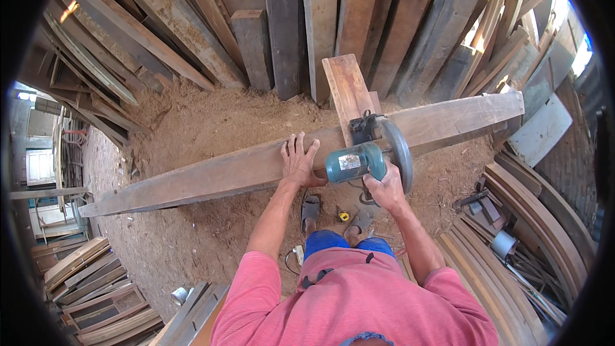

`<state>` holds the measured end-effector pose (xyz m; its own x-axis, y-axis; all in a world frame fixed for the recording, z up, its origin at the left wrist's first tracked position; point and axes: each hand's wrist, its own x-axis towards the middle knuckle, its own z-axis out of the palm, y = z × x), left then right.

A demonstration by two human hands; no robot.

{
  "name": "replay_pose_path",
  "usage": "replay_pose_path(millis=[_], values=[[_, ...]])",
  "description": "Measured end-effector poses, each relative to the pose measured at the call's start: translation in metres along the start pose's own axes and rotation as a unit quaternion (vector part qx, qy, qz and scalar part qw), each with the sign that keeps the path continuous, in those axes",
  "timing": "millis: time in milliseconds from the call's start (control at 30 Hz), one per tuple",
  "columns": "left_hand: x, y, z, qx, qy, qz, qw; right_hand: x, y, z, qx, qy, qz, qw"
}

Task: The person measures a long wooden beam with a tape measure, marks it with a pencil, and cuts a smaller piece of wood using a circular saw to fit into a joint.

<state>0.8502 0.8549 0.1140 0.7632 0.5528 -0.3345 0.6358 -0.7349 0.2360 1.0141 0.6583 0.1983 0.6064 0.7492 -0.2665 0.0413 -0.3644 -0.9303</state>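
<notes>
A long wooden board (211,172) is laid slantwise across the view, above a floor strewn with sawdust (192,118), its right end set farther from the body than its left. A power saw (370,157) is placed over it, right of the middle. As far as can be seen, the board is in one piece from end to end, and no cut-off part can be made out, so the cut is judged to be unfinished. Whether the wood has been entered by the blade cannot be told, as that spot is covered by the saw. A short plank (346,86) is met there too, its near end hidden.

The left hand (298,163) is laid on the board just left of the saw, its fingers spread and flat, with nothing grasped. The left forearm is reached forward and slightly inward. By the right hand (384,188), the saw's rear handle is gripped with curled fingers; the right forearm is angled inward from the bent elbow.
</notes>
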Motion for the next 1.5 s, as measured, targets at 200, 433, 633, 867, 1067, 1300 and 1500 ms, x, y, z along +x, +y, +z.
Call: replay_pose_path(millis=[200,433,633,867,1067,1300,1500], values=[[0.000,-0.006,0.009,-0.002,0.030,0.018,0.999,0.015,0.001,0.002,-0.010,-0.003,-0.018,1.000],[0.002,-0.005,0.005,0.001,0.014,0.013,1.000,0.031,-0.005,0.003,-0.008,-0.005,-0.011,1.000],[0.003,0.000,-0.002,0.017,-0.017,0.000,1.000,0.046,-0.007,0.005,-0.010,-0.002,0.002,1.000],[0.002,0.001,-0.003,0.017,-0.006,0.004,1.000,0.066,-0.002,0.009,-0.024,0.010,-0.026,0.999],[0.002,0.000,0.000,0.024,0.006,0.011,1.000,0.085,-0.004,0.011,-0.030,0.002,-0.028,0.999],[0.002,0.003,-0.002,0.018,-0.012,0.007,1.000,0.103,0.002,0.015,-0.004,0.020,-0.061,0.998],[0.003,0.004,0.000,0.035,-0.036,-0.006,0.999,0.104,0.004,0.015,0.015,-0.001,-0.035,0.999]])
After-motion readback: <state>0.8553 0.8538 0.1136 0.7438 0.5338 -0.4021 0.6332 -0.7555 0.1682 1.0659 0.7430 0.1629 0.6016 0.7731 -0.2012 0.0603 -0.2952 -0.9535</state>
